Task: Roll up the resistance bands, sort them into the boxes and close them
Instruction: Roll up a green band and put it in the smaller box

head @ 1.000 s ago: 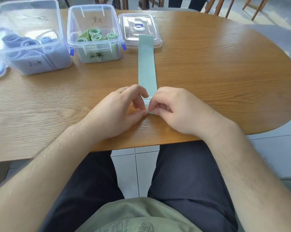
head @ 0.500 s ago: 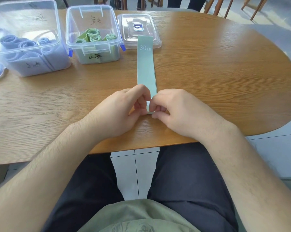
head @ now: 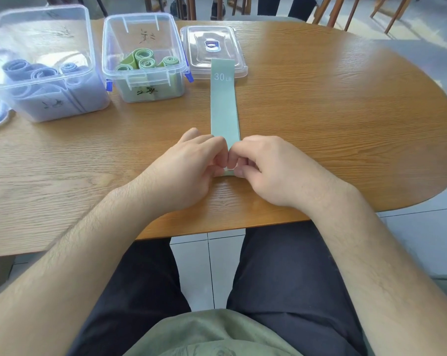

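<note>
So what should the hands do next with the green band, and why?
Probably roll the near end forward, toward the 30 LB print. The left hand and right hand pinch only that end of the band; the rest lies flat.

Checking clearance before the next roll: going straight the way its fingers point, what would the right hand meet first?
The left hand. The right hand pinches the near end of the green band, fingers aimed leftward across it, and the left hand's fingers sit directly opposite, apparently touching.
</note>
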`<state>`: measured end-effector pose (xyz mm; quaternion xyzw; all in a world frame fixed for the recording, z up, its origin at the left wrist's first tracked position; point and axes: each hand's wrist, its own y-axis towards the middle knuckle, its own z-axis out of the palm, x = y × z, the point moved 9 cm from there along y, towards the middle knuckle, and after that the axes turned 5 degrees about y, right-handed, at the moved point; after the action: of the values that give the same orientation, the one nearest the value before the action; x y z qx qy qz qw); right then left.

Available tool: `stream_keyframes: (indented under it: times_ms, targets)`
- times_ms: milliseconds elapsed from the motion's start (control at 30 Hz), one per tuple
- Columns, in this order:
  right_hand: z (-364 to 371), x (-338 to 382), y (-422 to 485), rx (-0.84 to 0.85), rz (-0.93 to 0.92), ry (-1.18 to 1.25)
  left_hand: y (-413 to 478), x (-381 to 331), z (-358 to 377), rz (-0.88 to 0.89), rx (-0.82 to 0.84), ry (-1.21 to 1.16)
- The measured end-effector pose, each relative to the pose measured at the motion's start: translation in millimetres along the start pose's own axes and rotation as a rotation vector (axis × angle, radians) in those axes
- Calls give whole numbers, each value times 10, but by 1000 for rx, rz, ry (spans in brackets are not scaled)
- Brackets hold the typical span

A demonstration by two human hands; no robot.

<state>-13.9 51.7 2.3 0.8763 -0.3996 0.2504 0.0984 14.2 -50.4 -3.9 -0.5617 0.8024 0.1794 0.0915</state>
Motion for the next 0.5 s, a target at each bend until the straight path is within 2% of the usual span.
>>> stream_keyframes:
  times_ms: [133,300,500]
  targets:
    - [-2,8,7,-3,10,2,11,17,32,-1,-23,27]
    - [24,-11,-14,-52,-30,11,-77,-14,29,49,-150,57]
    - [80,-78,-99,-196,-118,24,-231,-80,-27,121,-230,80]
